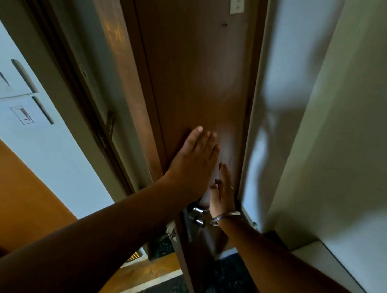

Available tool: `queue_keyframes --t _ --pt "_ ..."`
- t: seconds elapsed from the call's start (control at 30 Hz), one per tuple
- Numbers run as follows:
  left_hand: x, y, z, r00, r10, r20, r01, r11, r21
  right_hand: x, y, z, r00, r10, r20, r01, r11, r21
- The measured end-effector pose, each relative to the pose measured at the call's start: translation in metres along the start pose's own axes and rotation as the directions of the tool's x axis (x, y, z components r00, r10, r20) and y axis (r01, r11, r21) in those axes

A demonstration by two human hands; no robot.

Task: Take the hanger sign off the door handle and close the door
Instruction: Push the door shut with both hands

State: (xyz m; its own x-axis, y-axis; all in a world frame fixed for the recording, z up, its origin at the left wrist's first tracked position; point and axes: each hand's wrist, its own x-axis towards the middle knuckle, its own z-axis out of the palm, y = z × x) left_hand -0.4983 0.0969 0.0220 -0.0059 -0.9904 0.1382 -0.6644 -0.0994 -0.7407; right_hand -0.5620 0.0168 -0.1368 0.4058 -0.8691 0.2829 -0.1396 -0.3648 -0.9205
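The brown wooden door (197, 80) stands ajar, with its edge towards the frame on the left. My left hand (192, 159) lies flat on the door face, fingers spread and pointing up. Just right of it, my right hand (224, 191), a metal bangle on its wrist, presses a pale white hanger sign (224, 151) against the door; the thumb lies over the sign's lower part. Most of the sign is blurred and partly hidden by both hands. The metal door handle (198, 210) sits right below my hands on a dark lock plate, with no sign on it.
The dark door frame (97, 121) runs along the left, with a white wall and switch panel (22, 116) beyond it. A white wall (320, 129) stands close on the right. A small white notice (237, 3) is stuck at the door's top. Dark speckled floor (227, 279) lies below.
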Motion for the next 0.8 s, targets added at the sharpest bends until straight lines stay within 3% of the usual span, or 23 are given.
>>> queue_keyframes --t 0.23,0.47,0.63,0.8 --pt "-0.016 -0.045 0.054 0.994 -0.072 -0.085 0.074 0.997 0.03 0.017 -0.006 0.058 0.988 -0.136 0.068 0.144 0.983 -0.118" --pt "-0.024 -0.089 0.121 0.947 -0.3 -0.115 0.291 0.953 -0.087 0.059 0.002 0.12 0.95 -0.269 0.159 0.289 0.95 -0.121" --pt "-0.018 -0.122 0.17 0.863 -0.486 -0.137 0.471 0.873 -0.129 0.116 -0.007 0.157 0.878 -0.375 0.296 0.435 0.884 -0.169" --pt "-0.004 -0.152 0.221 0.738 -0.656 -0.158 0.634 0.754 -0.173 0.182 -0.033 0.187 0.802 -0.508 0.312 0.587 0.765 -0.263"
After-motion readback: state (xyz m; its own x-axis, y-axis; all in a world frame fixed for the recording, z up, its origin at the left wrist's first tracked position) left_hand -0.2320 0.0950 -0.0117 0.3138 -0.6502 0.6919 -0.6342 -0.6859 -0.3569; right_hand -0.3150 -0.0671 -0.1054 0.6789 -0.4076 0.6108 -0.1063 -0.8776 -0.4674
